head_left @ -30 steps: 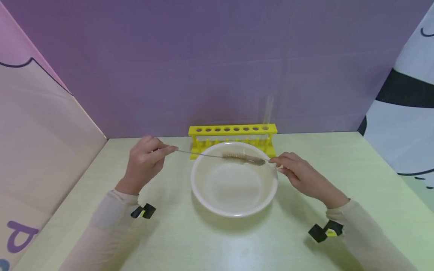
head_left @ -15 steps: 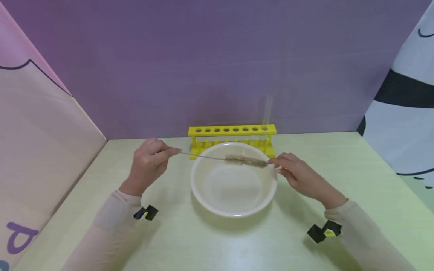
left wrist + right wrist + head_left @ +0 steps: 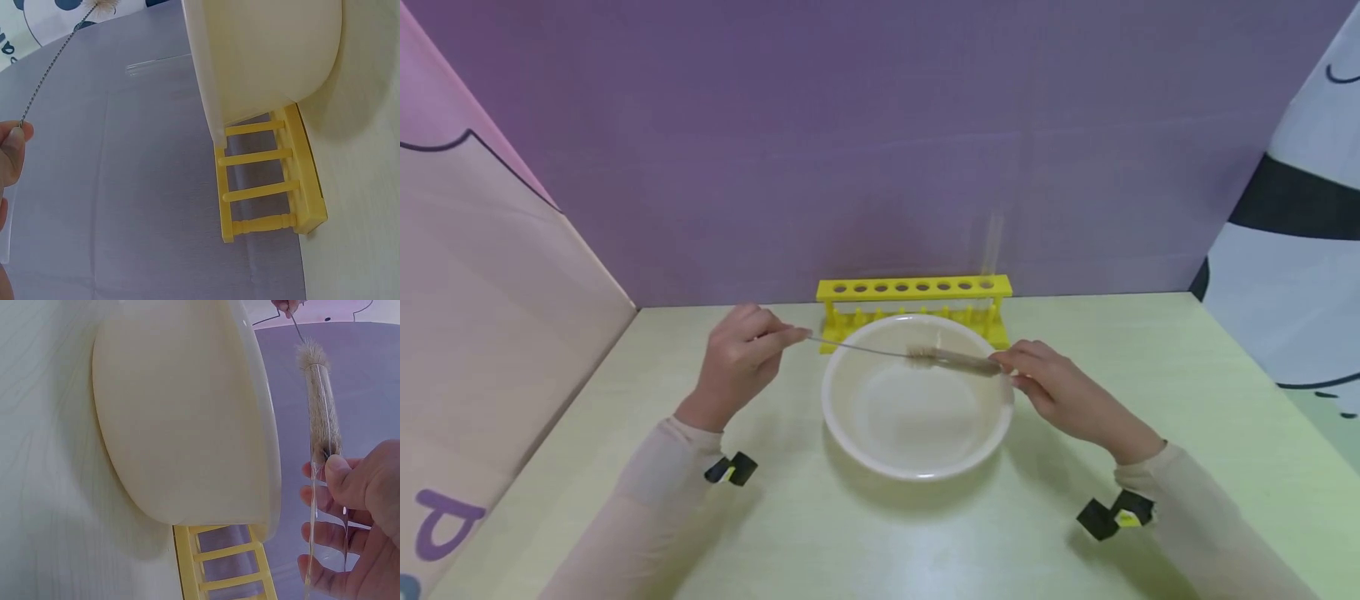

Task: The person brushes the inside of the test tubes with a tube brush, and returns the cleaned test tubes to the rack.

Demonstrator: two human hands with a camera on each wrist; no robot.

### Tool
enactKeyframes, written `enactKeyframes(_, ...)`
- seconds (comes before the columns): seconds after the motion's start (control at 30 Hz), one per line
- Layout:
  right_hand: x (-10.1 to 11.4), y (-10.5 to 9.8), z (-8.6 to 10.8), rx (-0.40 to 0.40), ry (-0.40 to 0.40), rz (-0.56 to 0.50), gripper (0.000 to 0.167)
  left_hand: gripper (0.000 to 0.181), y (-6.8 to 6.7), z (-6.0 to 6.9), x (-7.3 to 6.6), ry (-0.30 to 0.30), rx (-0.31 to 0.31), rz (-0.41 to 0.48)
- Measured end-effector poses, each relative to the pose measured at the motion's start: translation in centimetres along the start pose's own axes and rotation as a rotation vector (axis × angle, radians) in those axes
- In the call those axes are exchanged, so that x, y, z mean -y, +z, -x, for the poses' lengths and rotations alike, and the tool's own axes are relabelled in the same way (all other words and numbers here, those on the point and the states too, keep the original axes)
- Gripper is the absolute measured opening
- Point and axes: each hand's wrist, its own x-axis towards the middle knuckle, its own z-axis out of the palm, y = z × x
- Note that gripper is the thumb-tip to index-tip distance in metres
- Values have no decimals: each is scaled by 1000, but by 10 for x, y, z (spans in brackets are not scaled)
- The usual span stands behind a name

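Observation:
My left hand (image 3: 737, 362) pinches the twisted wire handle (image 3: 51, 64) of a bristle brush near its end. The brush's tan bristles (image 3: 921, 356) lie above the white basin, partly inside a clear glass tube (image 3: 323, 403), with a tuft sticking out of its mouth. My right hand (image 3: 1063, 392) holds that tube, thumb on one side and fingers along the other, over the basin's right rim. Below the brush stands the white basin (image 3: 917, 417), and no water can be made out in it.
Behind the basin, against the purple backdrop (image 3: 775, 167), stands a yellow test tube rack (image 3: 880, 290). A clear tube (image 3: 993, 242) rises from its right end. Patterned panels flank the pale table (image 3: 850, 542) on both sides.
My left hand has moved right and slightly down, and more of the bristles have entered the tube. My right hand has barely moved.

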Motion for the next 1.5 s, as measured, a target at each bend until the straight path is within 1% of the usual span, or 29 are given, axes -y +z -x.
enactKeyframes(0.13,1,1,-1,-15,-27,-5,40,27,2,0,-1,-21,-8,21)
enactKeyframes(0.2,2,1,-1,-16,-30,-5,40,27,4,0,-2,-22,-12,25)
enactKeyframes(0.27,2,2,-1,-16,-27,-3,39,26,5,0,-1,-9,-10,17)
enactKeyframes(0.43,5,3,-2,-17,-16,6,38,23,7,-2,-2,11,5,-6)
enactKeyframes(0.63,8,3,-3,16,23,-6,37,20,7,-2,-4,-18,33,2)
enactKeyframes(0.8,9,3,-3,30,42,-11,38,20,9,-3,-7,-30,41,4)
enactKeyframes(1.07,10,4,-4,16,47,-5,37,25,14,0,-8,-21,30,16)
enactKeyframes(1.27,13,6,-6,26,49,-21,36,26,17,-1,-9,-12,32,25)
enactKeyframes(1.5,14,9,-7,16,31,-7,36,27,20,-2,-13,-9,34,49)
